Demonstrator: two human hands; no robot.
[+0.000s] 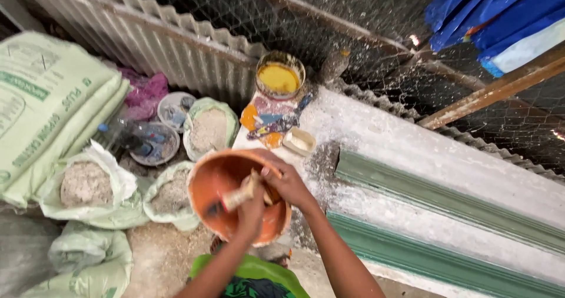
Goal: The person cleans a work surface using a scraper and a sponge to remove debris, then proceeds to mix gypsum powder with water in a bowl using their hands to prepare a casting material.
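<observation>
1. Two hands work at an orange bowl [220, 183], which is tilted toward the camera over the near end of a plaster-dusted workbench [412, 151].
2. The right hand [287, 183] closes over the bowl's far rim, fingers curled inside it, holding it up.
3. The left hand [252, 208] is wrapped around the pale handle of a small tool [240, 196] whose tip rests inside the bowl; what kind of tool it is cannot be told.
4. Several open sacks of whitish powder [85, 185] stand on the ground just left of the bowl, beside stacked green bags [41, 98].
5. A tin of yellow paint [280, 75] sits at the far end of the bench, with a small white tub [299, 141] nearer.
6. Long green moulds [441, 195] lie along the bench to the right.
</observation>
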